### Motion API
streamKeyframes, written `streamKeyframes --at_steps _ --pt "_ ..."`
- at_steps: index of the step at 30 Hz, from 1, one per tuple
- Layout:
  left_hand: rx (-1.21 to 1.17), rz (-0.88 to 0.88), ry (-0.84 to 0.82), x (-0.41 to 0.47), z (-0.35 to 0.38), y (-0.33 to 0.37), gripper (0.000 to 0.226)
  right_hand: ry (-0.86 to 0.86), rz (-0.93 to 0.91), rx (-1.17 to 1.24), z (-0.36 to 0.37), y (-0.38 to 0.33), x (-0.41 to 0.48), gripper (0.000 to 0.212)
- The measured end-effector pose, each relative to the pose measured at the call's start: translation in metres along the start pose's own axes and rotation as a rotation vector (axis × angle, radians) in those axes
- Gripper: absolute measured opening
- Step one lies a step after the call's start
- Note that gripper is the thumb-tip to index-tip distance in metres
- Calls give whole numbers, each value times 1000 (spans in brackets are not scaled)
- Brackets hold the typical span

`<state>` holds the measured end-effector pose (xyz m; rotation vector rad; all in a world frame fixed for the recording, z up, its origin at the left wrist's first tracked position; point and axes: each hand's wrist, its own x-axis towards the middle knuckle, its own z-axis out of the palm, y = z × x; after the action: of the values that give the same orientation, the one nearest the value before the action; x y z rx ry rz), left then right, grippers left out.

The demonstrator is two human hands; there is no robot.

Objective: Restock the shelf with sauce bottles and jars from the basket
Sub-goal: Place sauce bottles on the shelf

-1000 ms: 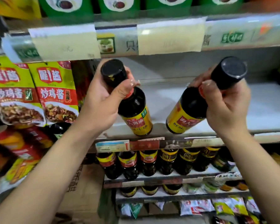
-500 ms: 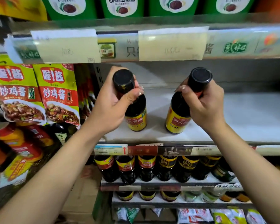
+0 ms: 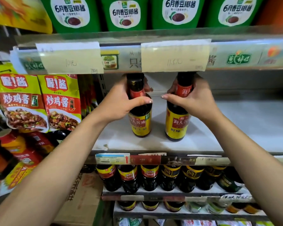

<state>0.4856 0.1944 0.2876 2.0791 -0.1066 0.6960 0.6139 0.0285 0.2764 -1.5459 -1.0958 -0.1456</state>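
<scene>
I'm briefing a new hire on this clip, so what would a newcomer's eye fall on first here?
Two dark, yellow-labelled sauce bottles upright at the centre of the pale shelf: the left hand holds the left bottle by its neck, the right hand the right bottle. Then the green tubs on the shelf above and the yellow-green pouches hanging at left.

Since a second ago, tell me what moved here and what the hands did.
Both tilted bottles went in and down: the left bottle and right bottle now stand upright, side by side but apart, apparently resting on the white shelf. Nothing was let go; the left hand and right hand still grip the necks. Hanging pouches and the lower bottle row stayed put.
</scene>
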Motion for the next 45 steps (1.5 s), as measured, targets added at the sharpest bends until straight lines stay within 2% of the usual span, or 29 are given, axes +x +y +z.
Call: streamKeyframes --at_steps 3,10,17,21,23,28,31,32,35,37,42,45 --pt "-24 -41 -9 8 -1 -7 33 8 49 45 1 6 8 27" --pt "-60 -136 -29 24 7 -23 29 85 115 -34 -6 17 19 23" --pt "-114 -205 52 46 6 -39 21 139 153 6 -7 27 20 26" --pt "-139 -221 96 50 4 -48 25 141 148 28 -6 32 20 23" --pt "-116 -214 88 48 6 -48 34 144 168 48 -6 36 20 32" --pt "-222 -205 222 29 11 -58 88 111 166 159 -6 50 -7 72" --pt "-271 -317 151 0 18 -81 129 35 284 193 -6 70 -35 97" --pt "-279 -358 120 -9 21 -90 135 -17 337 188 -6 76 -42 99" --pt "-250 -447 44 -32 33 -113 126 -204 444 167 -5 91 -58 98" --pt "-222 -462 18 -39 40 -121 119 -253 481 154 -4 98 -62 98" --pt "-178 -435 33 -40 47 -128 88 -221 500 98 -1 113 -66 94" --pt "-185 -440 53 -40 47 -130 84 -176 507 64 2 116 -65 93"
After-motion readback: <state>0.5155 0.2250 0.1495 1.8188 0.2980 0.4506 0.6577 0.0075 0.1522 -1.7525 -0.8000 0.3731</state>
